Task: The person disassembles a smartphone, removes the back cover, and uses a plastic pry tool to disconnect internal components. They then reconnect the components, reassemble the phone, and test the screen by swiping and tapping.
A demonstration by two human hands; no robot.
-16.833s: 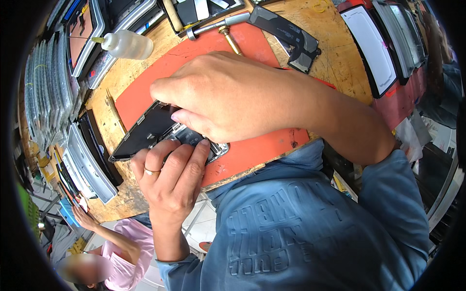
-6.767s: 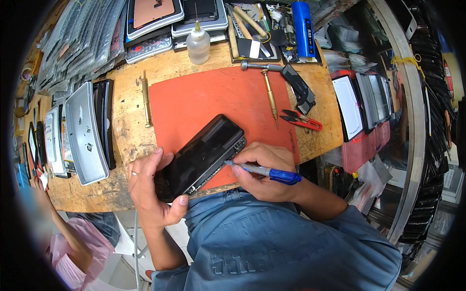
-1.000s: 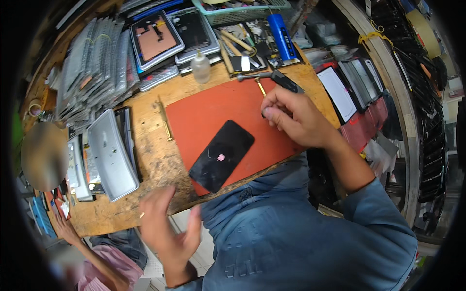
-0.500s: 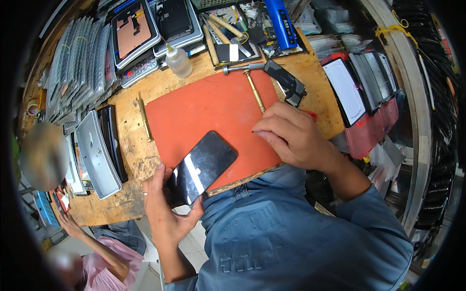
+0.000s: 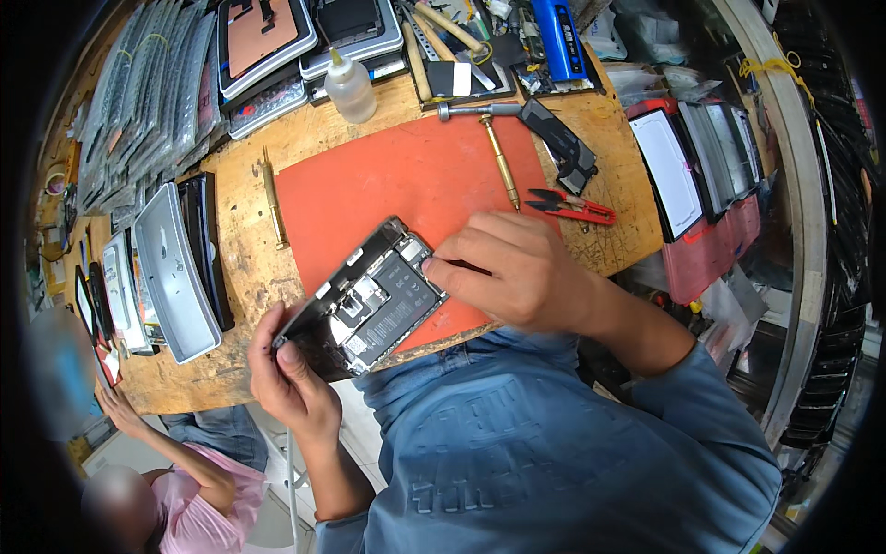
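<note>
An opened smartphone (image 5: 399,294) is tilted above the front edge of an orange-red mat (image 5: 360,180). Its screen panel (image 5: 318,300) is raised on the left side, and the black battery and silver inner parts show. My left hand (image 5: 293,383) is closed on the lower left end of the raised panel, thumb in front. The fingers of my right hand (image 5: 517,268) are bent and closed at the phone's right edge, fingertips on the body beside the battery. Whether a small tool is also pinched there is hidden.
Behind my right hand lie a brass screwdriver (image 5: 499,162), red-handled snips (image 5: 577,209) and a black part (image 5: 558,148). Left of the mat are another screwdriver (image 5: 272,198) and a silver shell (image 5: 175,277). A bottle (image 5: 350,90) stands behind. A co-worker's hand (image 5: 120,413) rests at lower left.
The phone was face up with its screen lying on the body; now it is opened, the panel lifted to the left. My right hand has moved left from above the mat to the phone's edge.
</note>
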